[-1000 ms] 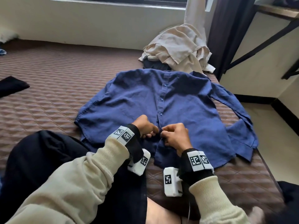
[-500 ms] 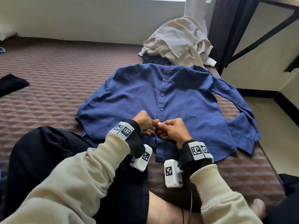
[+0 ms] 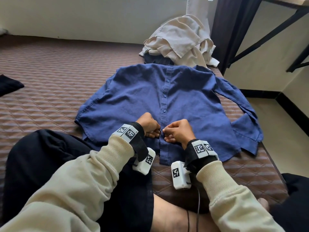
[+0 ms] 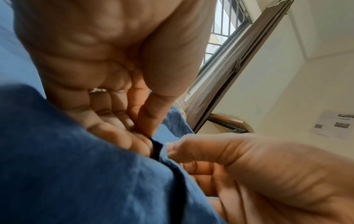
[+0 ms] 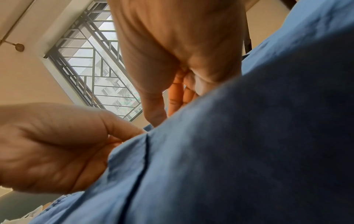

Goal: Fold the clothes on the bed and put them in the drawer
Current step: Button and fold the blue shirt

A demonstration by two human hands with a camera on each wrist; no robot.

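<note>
We pinch the blue shirt with left hand and right hand (probably buttoning), below its buttons; keep edges lined up.

I'm looking at a brown quilted bed that runs back to the wall, with a blue shirt spread flat across it, front up, its placket running toward me and its right sleeve trailing to the bed's right edge. Beyond the shirt's collar a crumpled beige garment is heaped on something dark at the far right corner, touching the blue collar. A dark cloth lies well apart at the left edge, and my own dark-trousered legs rest on the near quilting.
</note>
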